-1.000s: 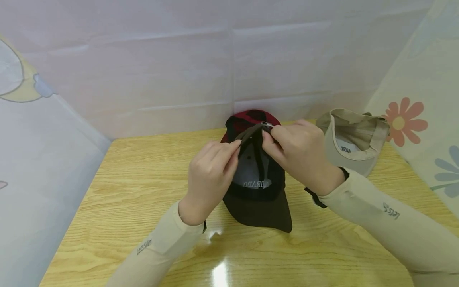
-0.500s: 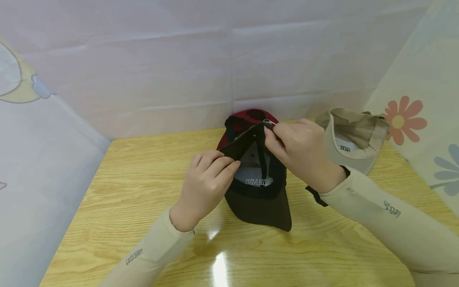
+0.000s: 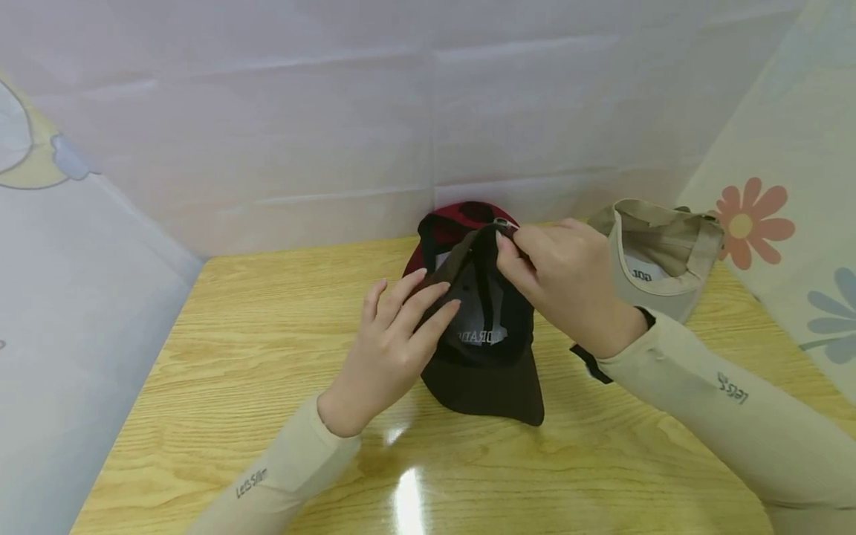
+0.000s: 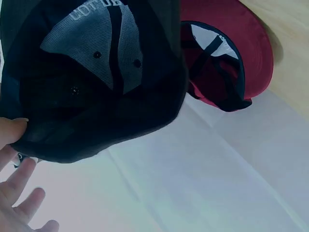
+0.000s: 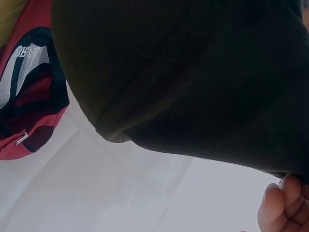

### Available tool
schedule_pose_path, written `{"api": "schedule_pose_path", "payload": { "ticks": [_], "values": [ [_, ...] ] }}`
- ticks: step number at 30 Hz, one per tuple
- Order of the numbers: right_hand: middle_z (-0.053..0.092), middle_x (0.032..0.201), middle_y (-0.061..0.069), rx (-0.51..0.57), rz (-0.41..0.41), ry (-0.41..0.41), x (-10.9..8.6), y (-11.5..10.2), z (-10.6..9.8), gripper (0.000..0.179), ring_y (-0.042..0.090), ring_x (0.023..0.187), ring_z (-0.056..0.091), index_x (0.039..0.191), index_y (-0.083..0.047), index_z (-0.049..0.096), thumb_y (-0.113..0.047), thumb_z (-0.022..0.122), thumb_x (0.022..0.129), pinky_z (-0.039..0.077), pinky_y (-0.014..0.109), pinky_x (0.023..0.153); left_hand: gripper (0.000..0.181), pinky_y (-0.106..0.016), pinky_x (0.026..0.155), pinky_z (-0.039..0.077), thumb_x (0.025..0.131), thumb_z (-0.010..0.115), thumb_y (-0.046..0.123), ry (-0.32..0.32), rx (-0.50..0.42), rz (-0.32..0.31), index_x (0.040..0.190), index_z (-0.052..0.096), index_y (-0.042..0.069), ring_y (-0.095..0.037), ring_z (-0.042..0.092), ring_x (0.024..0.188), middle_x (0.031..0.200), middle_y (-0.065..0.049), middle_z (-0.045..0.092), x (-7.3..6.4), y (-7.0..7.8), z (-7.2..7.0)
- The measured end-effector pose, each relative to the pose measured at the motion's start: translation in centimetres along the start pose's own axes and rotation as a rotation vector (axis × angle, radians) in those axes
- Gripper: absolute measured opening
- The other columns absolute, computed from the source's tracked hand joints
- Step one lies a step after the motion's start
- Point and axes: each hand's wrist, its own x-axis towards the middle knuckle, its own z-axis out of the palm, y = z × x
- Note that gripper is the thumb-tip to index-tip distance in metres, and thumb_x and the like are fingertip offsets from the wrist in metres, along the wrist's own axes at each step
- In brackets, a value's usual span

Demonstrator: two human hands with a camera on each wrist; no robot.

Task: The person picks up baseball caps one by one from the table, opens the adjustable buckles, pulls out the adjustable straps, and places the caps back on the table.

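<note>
A dark brown cap [image 3: 484,386] stands with its opening toward me and its brim low, near the table. My right hand [image 3: 565,279] pinches the back edge of its opening between thumb and fingers, beside a small metal buckle [image 3: 503,222]. The fingers of my left hand [image 3: 394,349] are spread and fairly straight, lying at the left rim of the same cap. In the left wrist view, the inside of the dark cap [image 4: 63,111] faces the camera. The right wrist view shows its outside, with curled fingertips [image 5: 273,208] at the edge.
A red and black cap [image 3: 468,213] sits just behind the dark cap, partly covered by it. To the right, a beige cap [image 3: 698,260] lies on the wooden table [image 3: 281,334]. A pale cloth backdrop [image 3: 301,134] rises behind the table.
My left hand has slid from the cap's top edge down and left along its rim, and its fingers have spread. The right hand keeps its pinch, shifting slightly right.
</note>
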Motion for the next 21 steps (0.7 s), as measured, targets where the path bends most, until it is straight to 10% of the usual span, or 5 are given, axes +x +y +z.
{"api": "schedule_pose_path", "payload": {
  "ticks": [8,21],
  "values": [
    [0.029,0.044,0.002,0.001,0.016,0.000,0.0,0.1,-0.1,0.039,0.019,0.037,0.025,0.056,-0.009,0.037,-0.012,0.050,0.093,0.023,0.035,0.044,0.063,-0.055,0.090,0.043,0.070,0.078,-0.007,-0.026,-0.115,-0.157,0.128,0.054,0.000,-0.043,0.043,0.128,0.132,-0.022,0.053,-1.2,-0.3,0.4],
    [0.028,0.044,0.001,0.007,0.029,0.015,0.0,0.0,-0.1,0.040,0.019,0.039,0.025,0.056,-0.010,0.036,-0.013,0.049,0.094,0.022,0.034,0.044,0.049,-0.053,0.097,0.043,0.075,0.075,-0.011,-0.051,-0.193,-0.319,0.121,0.059,-0.010,-0.045,0.052,0.116,0.123,-0.026,0.058,-2.9,-0.6,0.9]
  ]
}}
